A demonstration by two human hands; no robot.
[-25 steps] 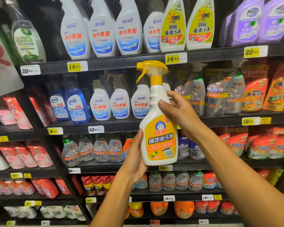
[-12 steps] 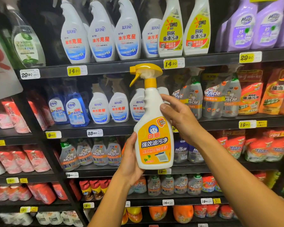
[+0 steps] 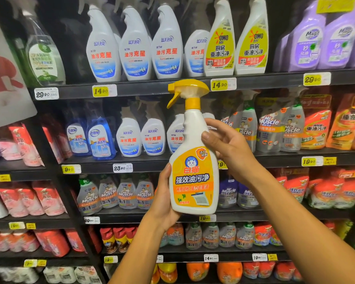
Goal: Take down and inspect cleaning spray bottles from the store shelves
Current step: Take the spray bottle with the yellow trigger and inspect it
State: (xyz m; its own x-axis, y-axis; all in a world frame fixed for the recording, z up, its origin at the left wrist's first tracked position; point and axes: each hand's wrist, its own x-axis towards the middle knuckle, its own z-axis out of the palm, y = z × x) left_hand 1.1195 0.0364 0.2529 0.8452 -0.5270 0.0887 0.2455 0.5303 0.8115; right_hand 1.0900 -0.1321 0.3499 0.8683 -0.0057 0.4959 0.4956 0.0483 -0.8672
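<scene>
A: Before the shelves point(image 3: 148, 90), mid-frame: one spray bottle point(image 3: 193, 177), off the racks, held upright in the air. White body, orange label, yellow trigger head pointing left.

B: Hands?

A: Both on it. Left hand point(image 3: 164, 199) grips the lower left side, thumb lying up along the label edge, fingers hidden behind. Right hand point(image 3: 230, 148) grips the upper right, at the shoulder below the neck; thumb pressed on the front, fingers curled round the back.

B: Where does the bottle sit against the shelving?

A: Its trigger head overlaps the top shelf edge, just left of a 14.90 tag point(image 3: 222, 85). Its base hangs near a 19.90 tag point(image 3: 207, 218) two shelves lower.

B: What stands above the bottle?

A: A row of white bottles point(image 3: 135, 50) with blue-and-red labels, up and to the left. Two yellow-label bottles point(image 3: 236, 48) right above it. Purple bottles point(image 3: 324, 37) up and to the far right. A clear green-label bottle point(image 3: 43, 58) up at far left.

B: Level with it?

A: Behind and to the left, more white bottles, then blue bottles point(image 3: 90, 138) further left. To the right, grey Mr Muscle bottles point(image 3: 273, 130), then orange pouches point(image 3: 316, 128).

B: Lower?

A: Left of the bottle's base, four more grey Mr Muscle bottles. Pink pouches point(image 3: 29, 197) further left. Print on the small tags is too blurred to read.
</scene>
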